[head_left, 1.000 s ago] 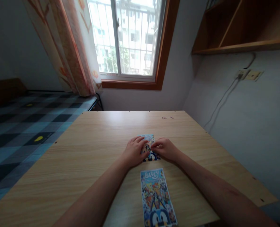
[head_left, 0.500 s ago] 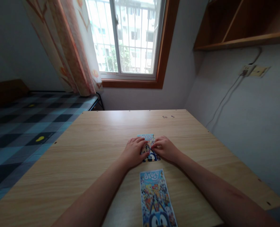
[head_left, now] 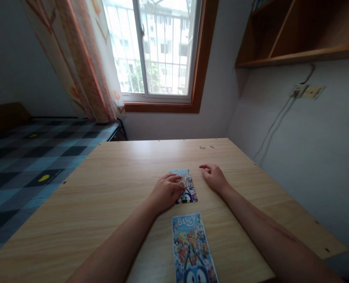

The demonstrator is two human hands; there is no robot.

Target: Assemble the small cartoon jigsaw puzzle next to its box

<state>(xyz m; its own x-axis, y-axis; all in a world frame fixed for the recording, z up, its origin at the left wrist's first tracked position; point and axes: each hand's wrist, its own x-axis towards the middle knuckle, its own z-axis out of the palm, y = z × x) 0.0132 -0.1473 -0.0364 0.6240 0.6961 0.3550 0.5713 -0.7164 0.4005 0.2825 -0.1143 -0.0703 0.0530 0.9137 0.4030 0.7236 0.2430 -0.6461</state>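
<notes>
A small colourful "Bluey" picture (head_left: 189, 184), blue at the top with a cartoon dog's face at the bottom, lies flat on the wooden table. My left hand (head_left: 167, 190) rests over its left side, fingers spread and covering part of it. Off the picture's right edge, my right hand (head_left: 214, 177) hovers low or rests on the table; its fingers are loosely stretched with nothing visible between them. Closer to me lies a larger sheet (head_left: 192, 247) with a matching design, its bottom cut off by the frame.
Several tiny dark pieces (head_left: 202, 147) lie near the table's far edge, with more tiny bits (head_left: 212, 147) beside them. The wooden table (head_left: 118, 173) stands between a checked bed (head_left: 44, 157) and the right wall. A shelf (head_left: 298, 55) hangs above a socket (head_left: 300, 90).
My right hand has left the small picture and moved right and away from me, uncovering its right side. The left hand stays on the picture. The view has shifted slightly.
</notes>
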